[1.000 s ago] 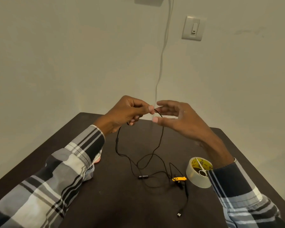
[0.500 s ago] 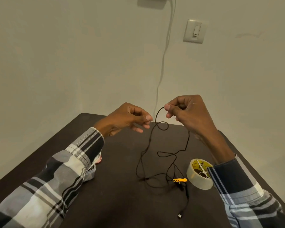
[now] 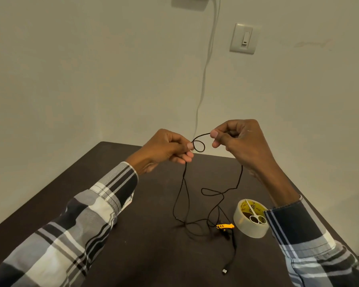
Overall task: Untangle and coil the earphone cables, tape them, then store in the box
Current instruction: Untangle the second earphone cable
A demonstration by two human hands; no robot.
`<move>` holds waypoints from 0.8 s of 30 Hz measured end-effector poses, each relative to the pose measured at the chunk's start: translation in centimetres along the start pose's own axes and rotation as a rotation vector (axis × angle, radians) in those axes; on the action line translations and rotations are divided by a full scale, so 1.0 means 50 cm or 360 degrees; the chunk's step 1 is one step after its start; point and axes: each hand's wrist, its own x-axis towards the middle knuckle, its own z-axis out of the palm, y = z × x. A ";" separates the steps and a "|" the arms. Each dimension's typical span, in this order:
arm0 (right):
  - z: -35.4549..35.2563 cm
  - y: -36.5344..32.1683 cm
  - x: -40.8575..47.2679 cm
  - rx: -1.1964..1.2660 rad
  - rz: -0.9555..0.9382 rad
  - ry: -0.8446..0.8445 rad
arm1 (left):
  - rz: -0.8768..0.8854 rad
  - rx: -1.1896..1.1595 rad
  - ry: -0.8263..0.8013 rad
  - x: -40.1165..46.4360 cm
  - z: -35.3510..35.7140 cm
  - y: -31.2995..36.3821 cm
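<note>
A thin black earphone cable (image 3: 184, 189) hangs from both hands above the dark table (image 3: 149, 245). My left hand (image 3: 166, 149) pinches it between thumb and forefinger, where it forms a small loop (image 3: 199, 145). My right hand (image 3: 240, 139) pinches the cable just right of that loop, fingers curled. Loose strands trail down to a tangle on the table with a yellow clip (image 3: 225, 226) and a plug end (image 3: 224, 271). A roll of clear tape (image 3: 250, 222) stands to the right, with small scissors (image 3: 255, 217) lying in its core.
A light box edge by my left sleeve is mostly hidden. A white wire (image 3: 203, 79) runs down the wall behind the table, beside a wall switch (image 3: 244, 38). The table's far edge lies just behind my hands.
My hands drew apart, then closed in again; the right hand went from flat to curled. The cable was lifted higher and a small loop now sits between the two pinches.
</note>
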 end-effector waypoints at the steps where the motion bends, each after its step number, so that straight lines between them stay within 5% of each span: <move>1: 0.003 0.001 -0.003 -0.0020 0.0012 -0.0041 | 0.0042 -0.0072 0.0078 0.001 0.001 0.002; 4: 0.016 0.011 -0.011 -0.0117 0.0054 -0.0162 | 0.0215 -0.0309 0.0217 0.002 0.002 0.012; 10: 0.025 0.029 -0.014 -0.0196 0.0133 -0.0159 | 0.0372 -0.0549 -0.0054 -0.012 -0.004 0.027; 17: 0.040 0.027 -0.022 0.0096 0.0071 0.0032 | 0.0384 -0.0185 0.0079 -0.006 0.022 0.026; 24: 0.049 0.028 -0.030 0.0201 0.0076 -0.0007 | 0.0382 -0.0404 0.0021 -0.004 0.032 0.021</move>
